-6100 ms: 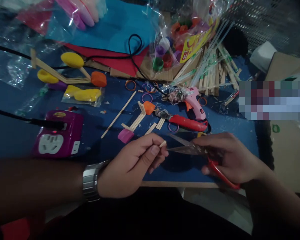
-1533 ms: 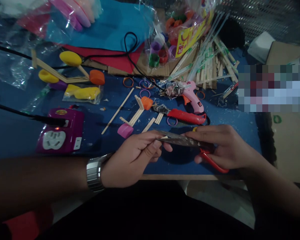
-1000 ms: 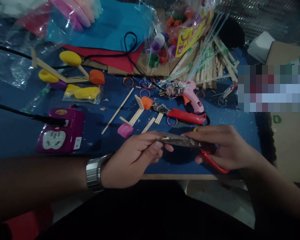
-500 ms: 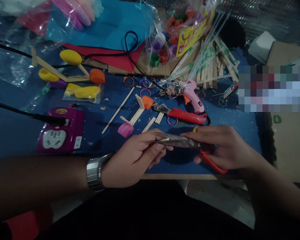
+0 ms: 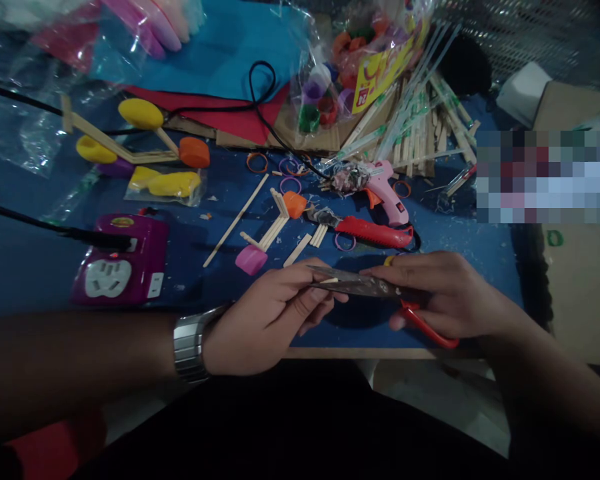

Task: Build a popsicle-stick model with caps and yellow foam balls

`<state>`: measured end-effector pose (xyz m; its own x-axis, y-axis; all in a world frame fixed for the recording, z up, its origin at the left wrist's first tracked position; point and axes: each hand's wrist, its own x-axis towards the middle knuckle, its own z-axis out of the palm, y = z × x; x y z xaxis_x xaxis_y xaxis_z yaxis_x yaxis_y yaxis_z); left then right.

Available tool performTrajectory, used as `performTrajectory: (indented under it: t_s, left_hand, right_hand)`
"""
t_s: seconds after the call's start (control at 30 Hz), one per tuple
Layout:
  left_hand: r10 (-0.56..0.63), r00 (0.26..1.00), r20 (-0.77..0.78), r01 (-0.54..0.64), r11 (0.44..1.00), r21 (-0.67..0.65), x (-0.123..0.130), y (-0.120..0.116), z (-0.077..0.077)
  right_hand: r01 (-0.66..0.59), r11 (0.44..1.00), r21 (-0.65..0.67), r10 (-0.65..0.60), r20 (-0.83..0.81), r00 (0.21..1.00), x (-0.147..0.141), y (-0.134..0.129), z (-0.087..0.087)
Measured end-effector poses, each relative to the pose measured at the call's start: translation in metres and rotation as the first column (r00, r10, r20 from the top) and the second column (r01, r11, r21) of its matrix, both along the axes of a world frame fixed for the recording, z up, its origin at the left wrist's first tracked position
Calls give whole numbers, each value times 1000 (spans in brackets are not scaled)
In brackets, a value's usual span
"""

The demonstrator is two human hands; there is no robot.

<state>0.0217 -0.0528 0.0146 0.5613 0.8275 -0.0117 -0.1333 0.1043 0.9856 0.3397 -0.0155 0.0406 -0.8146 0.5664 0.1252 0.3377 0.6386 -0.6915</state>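
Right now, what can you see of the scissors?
The scissors have dark, dull blades, apparently metal, joined at a pivot, and a red handle that looks like plastic. They are held above the table in the right hand, which hides part of the handle. The blades point left and stand slightly open, with the end of a pale stick between them. Their tips overlap the left hand in view; actual contact is unclear.

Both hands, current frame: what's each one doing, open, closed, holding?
Left hand: closed, pinching a small wooden stick.
Right hand: closed on the scissors, their blades slightly apart around the stick.
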Motion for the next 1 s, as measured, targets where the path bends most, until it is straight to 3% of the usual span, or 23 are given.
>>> performTrajectory:
  t_s: [0.27,0.5,0.77,1.0]
  left_hand:
    - [-10,1000,-19,8,997,-71,-2,-3,-4]
    - [-23,997,-68,14,991,-132,-2,-5,-1]
    - [-58,998,-38,53,990,-132,-6,-7,-2]
    - [-69,998,9,69,987,-143,-5,-5,-2]
  right_hand:
    - [28,987,156,-42,84,996,0,-6,-5]
    - [42,938,343,-114,192,975,1,-11,-5]
    - [69,924,376,-159,212,964,4,-15,-12]
    - [224,944,241,-228,-13,974,-1,-3,-2]
